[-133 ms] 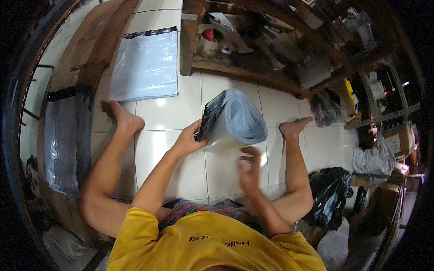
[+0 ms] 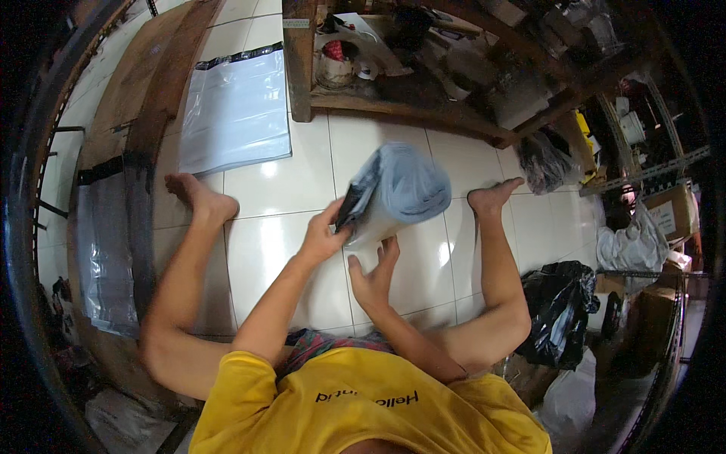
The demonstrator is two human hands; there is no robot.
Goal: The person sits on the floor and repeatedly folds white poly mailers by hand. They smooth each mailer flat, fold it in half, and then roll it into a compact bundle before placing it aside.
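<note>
A pale plastic roll is at frame centre, above both hands, its foreshortened long axis unclear. The left hand, nearer, pinches its lower-left edge; the right hand, spread and empty, is just below.

Head-worn fisheye, looking down onto tiled floor.

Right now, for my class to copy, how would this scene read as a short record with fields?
Left hand: gripping the plastic roll by its dark edge
Right hand: open, just below the roll; contact unclear
Flat stack: pale plastic, black band at far edge, on tiled floor
Beside right leg: black plastic bag
</note>
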